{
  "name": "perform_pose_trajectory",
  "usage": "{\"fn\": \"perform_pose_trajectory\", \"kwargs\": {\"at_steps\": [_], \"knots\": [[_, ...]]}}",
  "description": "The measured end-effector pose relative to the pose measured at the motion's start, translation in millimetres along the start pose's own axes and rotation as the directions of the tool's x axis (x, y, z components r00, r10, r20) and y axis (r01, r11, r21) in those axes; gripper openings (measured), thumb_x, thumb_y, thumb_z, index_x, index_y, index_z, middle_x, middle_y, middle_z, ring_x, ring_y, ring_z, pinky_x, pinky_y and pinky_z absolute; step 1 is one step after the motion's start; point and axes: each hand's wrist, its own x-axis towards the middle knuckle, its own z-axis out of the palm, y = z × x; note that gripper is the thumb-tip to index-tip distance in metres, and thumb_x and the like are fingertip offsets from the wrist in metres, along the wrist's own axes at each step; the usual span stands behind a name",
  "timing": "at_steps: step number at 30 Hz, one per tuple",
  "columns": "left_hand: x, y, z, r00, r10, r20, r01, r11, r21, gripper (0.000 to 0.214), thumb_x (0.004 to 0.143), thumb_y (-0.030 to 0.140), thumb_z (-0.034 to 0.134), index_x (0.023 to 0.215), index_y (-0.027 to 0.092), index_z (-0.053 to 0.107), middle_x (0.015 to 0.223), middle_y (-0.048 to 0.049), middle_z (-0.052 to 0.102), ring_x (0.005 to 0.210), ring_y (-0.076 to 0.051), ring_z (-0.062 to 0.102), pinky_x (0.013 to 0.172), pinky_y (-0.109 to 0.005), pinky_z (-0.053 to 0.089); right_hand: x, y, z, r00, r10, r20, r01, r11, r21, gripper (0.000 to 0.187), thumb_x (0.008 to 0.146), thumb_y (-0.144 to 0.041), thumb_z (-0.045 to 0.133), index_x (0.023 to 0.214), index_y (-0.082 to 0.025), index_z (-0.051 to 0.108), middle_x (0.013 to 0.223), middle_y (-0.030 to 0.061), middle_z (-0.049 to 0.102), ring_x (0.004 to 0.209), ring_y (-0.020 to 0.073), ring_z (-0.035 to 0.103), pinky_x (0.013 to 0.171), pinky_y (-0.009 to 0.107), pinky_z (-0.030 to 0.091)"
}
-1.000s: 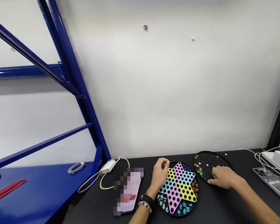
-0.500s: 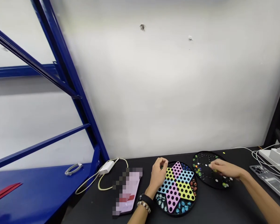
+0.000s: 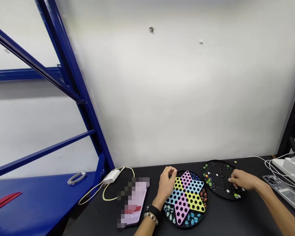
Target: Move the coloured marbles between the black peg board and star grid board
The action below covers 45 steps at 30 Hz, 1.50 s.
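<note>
My left hand [image 3: 166, 185] rests with curled fingers at the upper left edge of a round chinese checkers board [image 3: 186, 200], which has a coloured star with black holes. Blue, teal and red marbles [image 3: 193, 217] fill its black rim pockets. My right hand [image 3: 243, 180] hangs low over the right part of a second, black round board [image 3: 217, 178], fingers bunched. Coloured marbles [image 3: 208, 178] sit in its left holes, and green ones [image 3: 236, 195] lie at its lower edge. Whether either hand holds a marble is hidden.
A pixelated phone [image 3: 135, 201] lies left of the star board, near a white charger [image 3: 112, 176] and its cable. A yellow marble [image 3: 235, 161] lies on the black table [image 3: 100, 209]. A white power strip [image 3: 288, 166] stands at right, and a blue metal shelf [image 3: 39, 196] at left.
My right hand has moved rightward across the black board, and its fingers have drawn together. My left hand has stayed at the star board's edge.
</note>
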Motion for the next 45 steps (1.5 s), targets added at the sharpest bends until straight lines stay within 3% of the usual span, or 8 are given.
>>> {"fn": "perform_pose_trajectory", "kwargs": {"at_steps": [8,12,16,20,23,28,34,45], "knots": [[-0.2,0.9,-0.4,1.0,0.0,0.001,0.0,1.0,0.007,0.033,0.09,0.049,0.045,0.075,0.023,0.058,0.081,-0.0026,0.063,0.079,-0.021,0.06,0.073,-0.031,0.047,-22.8,-28.1,2.4,0.994,0.075,0.077,-0.065,0.99,-0.124,0.019,0.06,-0.025,0.073,0.055,-0.021,0.054,0.058,-0.0003,0.059,0.059,0.0176,0.056,0.055,0.027,0.033],[-0.3,0.5,-0.7,1.0,0.003,0.006,-0.003,1.0,0.012,0.034,0.09,0.05,0.045,0.075,0.023,0.057,0.081,-0.0024,0.063,0.078,-0.021,0.06,0.071,-0.031,0.046,-18.0,-35.7,3.4,0.991,-0.1,0.091,0.085,0.984,0.156,0.025,0.072,-0.039,0.068,0.063,-0.02,0.055,0.054,-0.0046,0.048,0.052,0.0102,0.044,0.051,0.023,0.029],[-0.1,-1.0,-0.1,1.0,0.006,0.011,-0.006,1.0,0.011,0.033,0.091,0.049,0.044,0.075,0.022,0.057,0.081,-0.0018,0.062,0.078,-0.02,0.06,0.071,-0.03,0.045,-10.1,-44.4,1.7,0.968,-0.23,-0.103,0.216,0.542,0.812,0.039,0.084,-0.06,0.053,0.077,-0.022,0.048,0.055,-0.0097,0.031,0.044,0.0056,0.022,0.042,0.02,0.019],[0.4,-2.3,0.8,1.0,0.004,0.013,-0.005,1.0,0.012,0.033,0.091,0.048,0.044,0.075,0.022,0.057,0.081,-0.0016,0.062,0.077,-0.02,0.059,0.07,-0.029,0.045,3.1,-52.3,14.4,0.977,-0.149,-0.152,0.176,0.164,0.971,0.036,0.084,-0.058,0.055,0.083,-0.022,0.051,0.06,-0.0082,0.036,0.041,0.0047,0.02,0.037,0.019,0.012],[0.3,-1.7,1.0,1.0,0.003,0.013,-0.003,1.0,0.014,0.033,0.091,0.048,0.044,0.074,0.022,0.057,0.081,-0.0016,0.062,0.077,-0.02,0.059,0.07,-0.029,0.045,16.4,-53.6,34.2,0.975,-0.048,-0.215,0.216,0.412,0.885,0.04,0.083,-0.06,0.054,0.073,-0.021,0.053,0.053,-0.0085,0.033,0.041,0.0057,0.02,0.039,0.02,0.013],[-0.2,1.7,-0.2,1.0,0.004,0.017,-0.004,1.0,0.018,0.033,0.09,0.048,0.044,0.075,0.022,0.058,0.081,-0.0021,0.062,0.078,-0.02,0.059,0.071,-0.03,0.045,27.4,-59.3,63.8,0.886,-0.13,-0.445,0.248,0.944,0.219,0.043,0.088,-0.055,0.048,0.064,-0.021,0.057,0.057,-0.0001,0.051,0.06,0.016,0.049,0.056,0.026,0.032],[0.3,1.0,-1.0,1.0,-0.002,0.023,0.001,1.0,0.024,0.033,0.091,0.048,0.043,0.076,0.022,0.057,0.082,-0.0021,0.062,0.077,-0.02,0.059,0.072,-0.029,0.045,21.1,-75.6,75.3,0.928,-0.201,-0.314,0.173,0.978,-0.115,0.039,0.097,-0.043,0.033,0.084,-0.021,0.063,0.089,0.0096,0.068,0.091,0.0244,0.061,0.073,0.03,0.038],[-0.7,-0.2,-0.6,1.0,0.006,0.022,-0.007,1.0,0.015,0.034,0.091,0.049,0.044,0.076,0.022,0.058,0.082,-0.0024,0.062,0.077,-0.02,0.06,0.073,-0.03,0.047,-1.7,-62.6,38.4,0.971,-0.198,-0.136,0.189,0.979,-0.082,0.025,0.094,-0.044,0.036,0.088,-0.025,0.052,0.082,0.0021,0.064,0.084,0.0216,0.058,0.07,0.028,0.037]]}}
